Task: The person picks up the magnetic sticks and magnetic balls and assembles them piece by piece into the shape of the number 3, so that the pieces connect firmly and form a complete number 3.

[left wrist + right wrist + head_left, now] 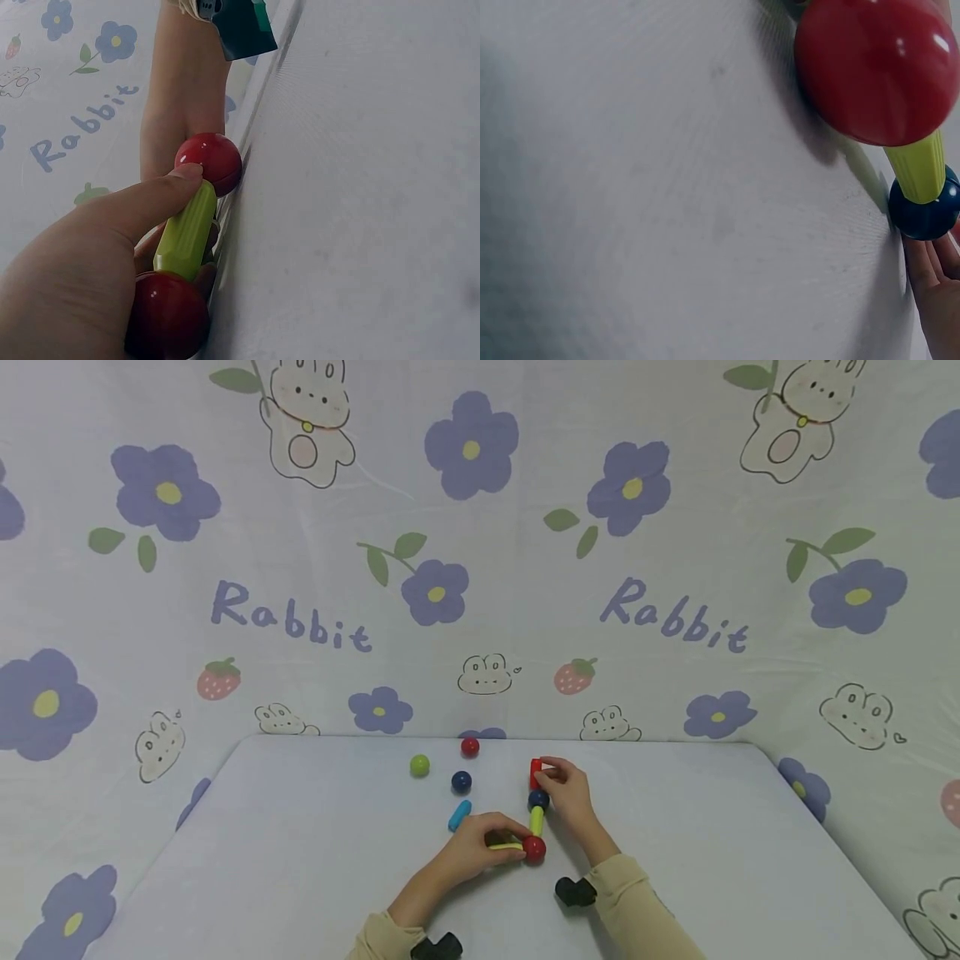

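A chain of rods and balls lies on the white table. My left hand (474,852) grips a yellow-green rod (184,236), its thumb reaching the red ball (533,848) at the far end. A second red ball (169,319) sits at the rod's other end by the palm, hidden in the head view. From the first red ball, another yellow-green rod (919,172) leads to a dark blue ball (538,800). Beyond it stretches a red rod (536,774), pinched between thumb and fingers of my right hand (572,795).
Left of the chain lie a loose green ball (419,766), a red ball (469,747) and a dark blue ball (461,782). A light blue rod (460,816) is just beyond the left hand. Patterned cloth (480,543) hangs behind the table.
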{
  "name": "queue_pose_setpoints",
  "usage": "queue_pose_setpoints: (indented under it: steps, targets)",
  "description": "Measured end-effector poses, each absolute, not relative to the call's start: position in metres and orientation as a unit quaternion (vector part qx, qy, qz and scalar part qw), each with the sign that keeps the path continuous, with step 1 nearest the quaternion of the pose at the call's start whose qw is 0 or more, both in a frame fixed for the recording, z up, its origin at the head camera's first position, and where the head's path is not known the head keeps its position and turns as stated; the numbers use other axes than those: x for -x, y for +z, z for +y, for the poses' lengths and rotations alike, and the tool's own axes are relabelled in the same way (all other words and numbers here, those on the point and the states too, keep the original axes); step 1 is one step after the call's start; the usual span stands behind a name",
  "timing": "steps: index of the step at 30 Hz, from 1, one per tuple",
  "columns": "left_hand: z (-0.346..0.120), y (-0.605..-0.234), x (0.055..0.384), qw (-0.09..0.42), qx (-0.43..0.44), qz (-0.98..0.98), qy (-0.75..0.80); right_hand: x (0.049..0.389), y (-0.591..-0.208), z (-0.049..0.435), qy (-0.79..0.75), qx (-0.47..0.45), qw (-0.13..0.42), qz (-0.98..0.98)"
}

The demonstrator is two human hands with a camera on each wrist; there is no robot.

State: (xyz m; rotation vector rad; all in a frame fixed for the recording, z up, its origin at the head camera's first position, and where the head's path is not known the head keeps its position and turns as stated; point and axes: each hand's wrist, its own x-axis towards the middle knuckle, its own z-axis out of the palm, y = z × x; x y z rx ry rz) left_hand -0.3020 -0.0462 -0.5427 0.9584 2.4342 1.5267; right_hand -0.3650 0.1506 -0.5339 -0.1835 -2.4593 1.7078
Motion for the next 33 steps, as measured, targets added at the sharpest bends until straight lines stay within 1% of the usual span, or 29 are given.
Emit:
queue_pose_setpoints:
  steps: [19,33]
  targets:
    - [-0.0464,-0.5419,0.3016,0.053,-0.315,0.8,0.507,0.3645,-0.5335,0.1517,0.576,0.059,0.085,-0.811]
    - [-0.0469,-0.5422,0.3018,0.051,-0.32,0.803,0.501,0.3553,-0.5321,0.152,0.538,0.051,0.076,-0.838]
